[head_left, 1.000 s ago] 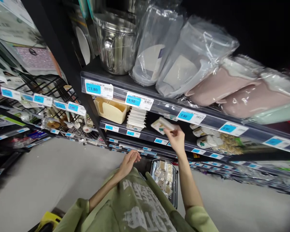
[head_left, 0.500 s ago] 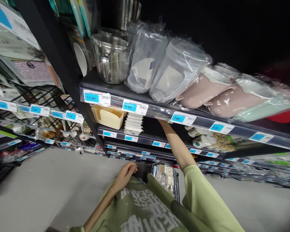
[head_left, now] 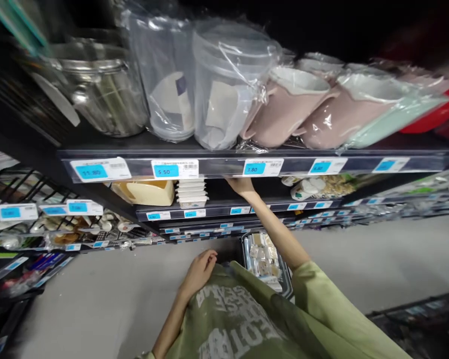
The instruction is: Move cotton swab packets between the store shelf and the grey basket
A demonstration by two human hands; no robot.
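My right hand reaches into the second shelf, under the shelf edge with the blue price tags; its fingers are hidden behind that edge. It is to the right of a stack of white packs and a beige plastic box. My left hand rests low near my green shirt with its fingers curled, nothing visible in them. A basket holding several wrapped packs sits below between my arms.
The top shelf carries a steel pot, clear plastic containers in wrap and pink wrapped mugs. Wire racks with small goods stand at the left. More packaged goods lie on the second shelf at right. Grey floor runs below.
A second ago my right hand held a small pack in front of the shelf; it has since reached inside under the shelf edge. The view has swung to the right and upward.
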